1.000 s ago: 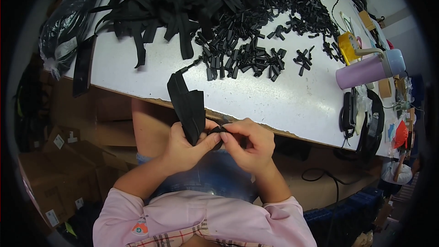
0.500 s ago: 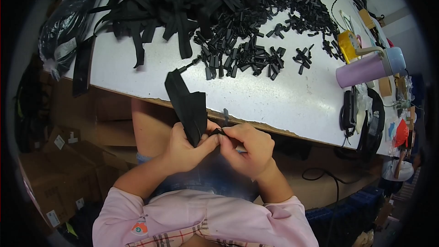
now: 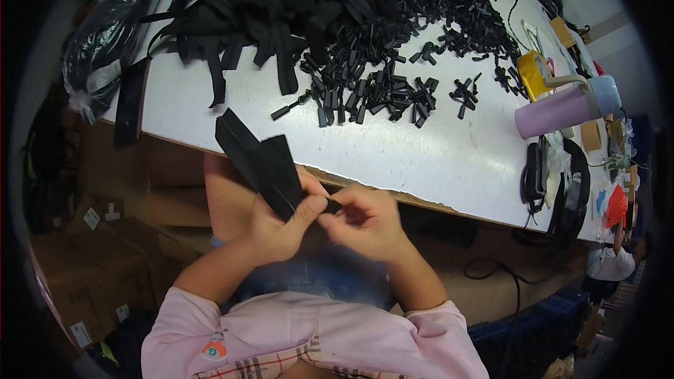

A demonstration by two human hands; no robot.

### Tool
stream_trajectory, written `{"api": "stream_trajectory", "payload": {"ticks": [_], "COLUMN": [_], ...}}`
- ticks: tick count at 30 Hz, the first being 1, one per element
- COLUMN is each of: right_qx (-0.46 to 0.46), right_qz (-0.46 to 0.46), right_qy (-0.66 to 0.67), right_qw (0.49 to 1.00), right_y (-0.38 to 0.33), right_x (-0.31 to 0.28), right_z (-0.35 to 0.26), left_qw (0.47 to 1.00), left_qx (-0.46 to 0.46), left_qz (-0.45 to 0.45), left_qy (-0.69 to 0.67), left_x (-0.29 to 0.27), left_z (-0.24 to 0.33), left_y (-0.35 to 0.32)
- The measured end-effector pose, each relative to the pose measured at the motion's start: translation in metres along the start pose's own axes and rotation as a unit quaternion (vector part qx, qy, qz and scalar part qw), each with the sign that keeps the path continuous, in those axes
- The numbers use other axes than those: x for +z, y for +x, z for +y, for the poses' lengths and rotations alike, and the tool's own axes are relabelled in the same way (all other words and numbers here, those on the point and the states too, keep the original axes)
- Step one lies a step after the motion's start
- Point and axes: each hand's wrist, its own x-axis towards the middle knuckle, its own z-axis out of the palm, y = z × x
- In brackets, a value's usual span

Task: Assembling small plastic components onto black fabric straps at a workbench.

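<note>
My left hand (image 3: 282, 228) grips a folded black zipper strip (image 3: 275, 172), whose two wide ends stick up over the table's front edge. Its fingers and thumb are closed around the strip's lower part. Close beside it, my right hand (image 3: 368, 221) pinches the strip's other end between thumb and fingers. A small dark piece shows at that pinch, mostly covered by fingertips, and I cannot make out whether a zipper slider is there. On the table ahead lies a heap of black zipper sliders (image 3: 375, 91) with long pulls, a single one (image 3: 289, 107) lying apart at its near left.
A pile of black strips (image 3: 281, 0) covers the table's far left. At the right stand a lilac bottle (image 3: 554, 111), a yellow tape roll (image 3: 535, 74) and a black bag (image 3: 572, 182). Cardboard boxes (image 3: 105, 267) sit lower left. Another person (image 3: 611, 263) is at far right.
The strip's free ends have swung left and tilted. My right hand has shifted slightly left, and the dark pull that stuck up beside its fingers no longer shows there.
</note>
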Motion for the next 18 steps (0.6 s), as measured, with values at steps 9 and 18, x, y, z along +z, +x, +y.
{"api": "stream_trajectory", "payload": {"ticks": [9, 18], "right_qx": [-0.161, -0.276], "right_qz": [0.147, 0.137], "right_qy": [-0.230, -0.205], "right_qw": [0.949, 0.929], "right_y": [0.014, 0.009], "right_x": [0.009, 0.003], "right_z": [-0.009, -0.005], "left_qw": [0.981, 0.979], "left_qx": [-0.190, -0.151], "left_qz": [-0.022, -0.057], "left_qy": [-0.022, -0.121], "left_x": [-0.010, 0.000], "left_z": [-0.006, -0.001], "left_y": [0.000, -0.002]}}
